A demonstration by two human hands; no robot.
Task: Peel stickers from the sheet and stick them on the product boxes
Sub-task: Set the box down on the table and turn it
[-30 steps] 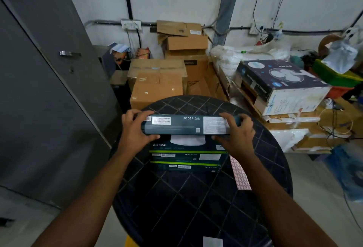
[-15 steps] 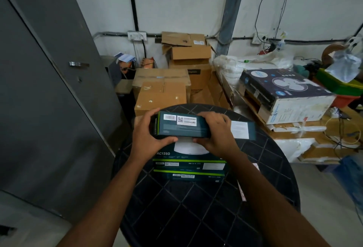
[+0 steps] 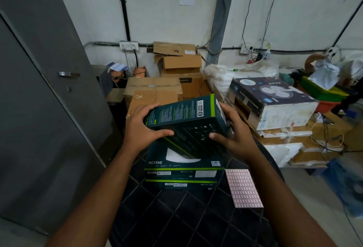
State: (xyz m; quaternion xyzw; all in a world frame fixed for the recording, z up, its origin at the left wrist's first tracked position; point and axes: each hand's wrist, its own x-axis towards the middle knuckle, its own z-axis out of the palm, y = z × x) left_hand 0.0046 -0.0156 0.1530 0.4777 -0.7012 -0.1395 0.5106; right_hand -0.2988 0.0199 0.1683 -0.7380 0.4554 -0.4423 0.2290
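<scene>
I hold a dark green product box (image 3: 184, 121) tilted in the air above the table, its printed underside turned toward me. My left hand (image 3: 141, 128) grips its left end, thumb on the near face. My right hand (image 3: 231, 132) grips its right end. Beneath it, two more dark green boxes marked AC1350 (image 3: 182, 170) lie stacked on the black round table (image 3: 176, 217). A pink sticker sheet (image 3: 243, 187) lies flat on the table to the right of the stack.
A grey metal door (image 3: 39, 89) stands at the left. Brown cardboard boxes (image 3: 155, 89) are piled behind the table. A fan box (image 3: 271, 99), foam pieces and cables crowd the right side.
The box has been lifted higher and turned over, so its long printed face now tilts toward me. My right hand shifted from the box's middle to its right end. The camera tipped upward.
</scene>
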